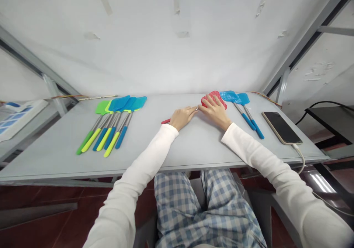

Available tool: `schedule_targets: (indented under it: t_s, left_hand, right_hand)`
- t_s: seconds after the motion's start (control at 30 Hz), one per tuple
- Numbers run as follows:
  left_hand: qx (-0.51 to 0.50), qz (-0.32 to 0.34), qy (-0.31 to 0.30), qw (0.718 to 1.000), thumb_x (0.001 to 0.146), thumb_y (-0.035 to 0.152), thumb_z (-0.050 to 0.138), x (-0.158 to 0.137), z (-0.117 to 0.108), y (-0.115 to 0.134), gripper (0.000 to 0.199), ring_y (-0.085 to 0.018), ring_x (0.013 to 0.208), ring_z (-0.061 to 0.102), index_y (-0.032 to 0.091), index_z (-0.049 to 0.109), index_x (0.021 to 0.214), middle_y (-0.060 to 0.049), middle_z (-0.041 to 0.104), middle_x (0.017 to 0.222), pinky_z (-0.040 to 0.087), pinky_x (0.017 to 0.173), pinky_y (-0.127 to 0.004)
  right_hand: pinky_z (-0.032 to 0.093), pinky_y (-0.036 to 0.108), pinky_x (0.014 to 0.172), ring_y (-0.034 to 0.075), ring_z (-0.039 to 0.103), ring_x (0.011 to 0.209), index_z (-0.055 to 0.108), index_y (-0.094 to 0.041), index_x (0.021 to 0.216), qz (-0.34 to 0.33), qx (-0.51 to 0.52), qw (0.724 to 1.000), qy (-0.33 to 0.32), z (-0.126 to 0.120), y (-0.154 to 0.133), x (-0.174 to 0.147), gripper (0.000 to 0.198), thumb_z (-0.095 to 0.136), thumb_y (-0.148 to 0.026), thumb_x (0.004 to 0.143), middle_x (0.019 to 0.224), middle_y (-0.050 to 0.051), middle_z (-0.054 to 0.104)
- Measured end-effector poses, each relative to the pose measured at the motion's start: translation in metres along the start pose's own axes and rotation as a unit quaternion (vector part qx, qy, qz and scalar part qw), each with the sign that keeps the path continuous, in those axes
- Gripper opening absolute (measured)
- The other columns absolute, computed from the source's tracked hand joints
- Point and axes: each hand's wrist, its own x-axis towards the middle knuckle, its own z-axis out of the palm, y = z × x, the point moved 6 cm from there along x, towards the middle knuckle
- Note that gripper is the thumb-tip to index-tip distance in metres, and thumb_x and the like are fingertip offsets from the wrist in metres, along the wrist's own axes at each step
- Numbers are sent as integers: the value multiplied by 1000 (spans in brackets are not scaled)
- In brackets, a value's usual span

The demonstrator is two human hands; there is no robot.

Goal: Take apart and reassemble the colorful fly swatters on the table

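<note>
A red fly swatter (219,97) with a perforated head lies crosswise in front of me, its red handle end poking out to the left. My left hand (182,117) is closed around its shaft, fingertips pinched near the neck. Over the swatter's head rests my right hand (214,111), with its thumb side gripping the neck close to the left fingertips. Most of the shaft is hidden by my left hand. Just right of the red head are blue fly swatters (243,99), at least one head in clear plastic wrap.
Several green, yellow and blue fly swatters (115,124) lie overlapping on the left of the grey table (177,155). A phone (282,127) with a white cable (302,155) lies at the right. Behind is a white wall (166,63); metal frame bars (284,82) stand at both sides.
</note>
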Motion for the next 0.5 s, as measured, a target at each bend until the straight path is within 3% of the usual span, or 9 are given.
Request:
schedule_targets:
  t_s: [0.13,0.37,0.5]
  left_hand:
    - [13,14,9,1000,100,45,33,3,-2,-2,44,-21,91,68,27,60,129,-8,71,105,43,69,-29]
    - [16,26,31,999,99,46,35,4,-2,-21,42,-21,91,67,29,62,127,-7,71,108,43,67,-29]
    - [30,27,43,998,99,47,33,2,-2,-25,43,-21,87,68,29,64,124,-7,72,101,41,64,-29]
  right_hand:
    - [25,46,107,27,45,128,63,-25,110,-1,-14,1000,28,-1,5,1,26,41,-21,98,119,8,64]
    - [26,50,105,29,47,126,65,-26,109,26,-11,999,18,3,37,-5,25,42,-25,99,109,6,68]
    - [27,49,107,28,46,129,64,-22,108,35,-13,999,30,4,35,-6,24,42,-22,98,113,8,68]
